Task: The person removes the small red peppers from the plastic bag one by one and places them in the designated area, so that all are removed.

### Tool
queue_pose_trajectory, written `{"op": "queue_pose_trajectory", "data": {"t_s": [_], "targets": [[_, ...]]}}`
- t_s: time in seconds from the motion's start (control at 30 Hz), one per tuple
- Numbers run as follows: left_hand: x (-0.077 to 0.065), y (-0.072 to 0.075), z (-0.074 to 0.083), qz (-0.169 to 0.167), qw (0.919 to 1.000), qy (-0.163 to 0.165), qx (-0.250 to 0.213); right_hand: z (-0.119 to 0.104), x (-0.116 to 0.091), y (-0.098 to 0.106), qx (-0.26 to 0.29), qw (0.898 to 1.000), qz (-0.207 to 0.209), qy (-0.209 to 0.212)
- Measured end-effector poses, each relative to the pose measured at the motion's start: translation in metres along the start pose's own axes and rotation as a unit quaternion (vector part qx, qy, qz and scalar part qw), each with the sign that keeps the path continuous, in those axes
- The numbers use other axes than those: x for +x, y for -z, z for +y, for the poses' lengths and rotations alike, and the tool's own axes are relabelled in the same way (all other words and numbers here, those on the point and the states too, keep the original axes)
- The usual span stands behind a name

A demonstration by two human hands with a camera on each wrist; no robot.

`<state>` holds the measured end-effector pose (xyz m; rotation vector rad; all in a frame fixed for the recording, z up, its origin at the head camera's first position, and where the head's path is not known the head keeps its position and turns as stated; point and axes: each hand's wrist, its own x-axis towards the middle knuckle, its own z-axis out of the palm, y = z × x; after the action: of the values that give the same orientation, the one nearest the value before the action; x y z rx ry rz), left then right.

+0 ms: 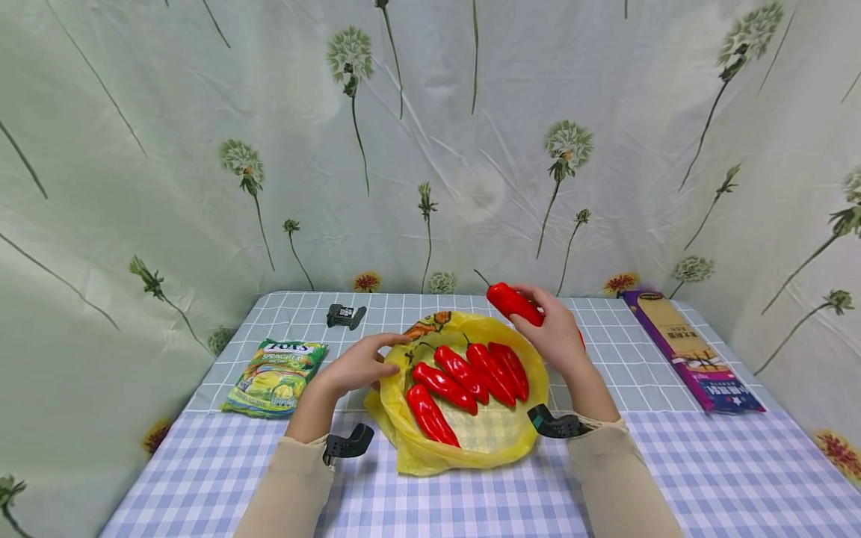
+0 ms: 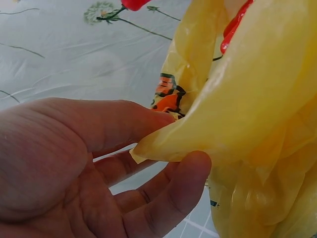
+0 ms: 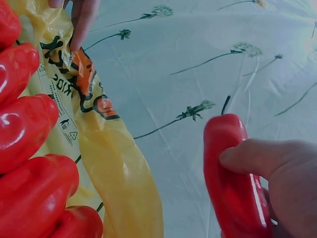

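Observation:
A yellow plastic bag (image 1: 541, 373) stands with its mouth wide and its rim rolled outward. Several glossy red peppers (image 1: 432, 415) lie side by side inside it. At the bag's left rim, my left hand (image 1: 359, 366) holds the plastic edge between thumb and fingers, as the left wrist view shows. Above the back right rim, my right hand (image 1: 553, 332) grips another red pepper (image 1: 507, 299), its dark stem pointing up and left. In the right wrist view the thumb presses along this pepper (image 3: 225, 188), apart from the bag; the fingers behind it are mostly hidden.
A green candy packet (image 1: 274, 379) lies left of my left hand. Behind it is a small black object (image 1: 346, 315). A long purple and tan package (image 1: 693, 351) lies at the far right. A dandelion-print curtain (image 1: 471, 149) hangs behind the checked cloth (image 1: 202, 478).

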<state>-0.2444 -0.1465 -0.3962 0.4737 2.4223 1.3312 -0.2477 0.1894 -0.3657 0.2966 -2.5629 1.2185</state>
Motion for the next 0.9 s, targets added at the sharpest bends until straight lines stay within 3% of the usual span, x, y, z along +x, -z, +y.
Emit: {"op": "queue_pose_trajectory", "data": {"t_s": [0.57, 0.73, 0.9], "targets": [[0.001, -0.001, -0.001, -0.004, 1.0000, -0.003, 0.000, 0.017, 0.004, 0.015, 0.026, 0.993, 0.065, -0.099], [0.001, 0.000, 0.000, -0.004, 1.0000, -0.002, -0.002, 0.025, 0.006, 0.020, 0.047, 0.981, 0.104, -0.154], [0.001, 0.001, 0.000, 0.004, 1.0000, -0.002, 0.002, 0.032, 0.006, 0.022, 0.069, 0.962, 0.152, -0.216]]}}
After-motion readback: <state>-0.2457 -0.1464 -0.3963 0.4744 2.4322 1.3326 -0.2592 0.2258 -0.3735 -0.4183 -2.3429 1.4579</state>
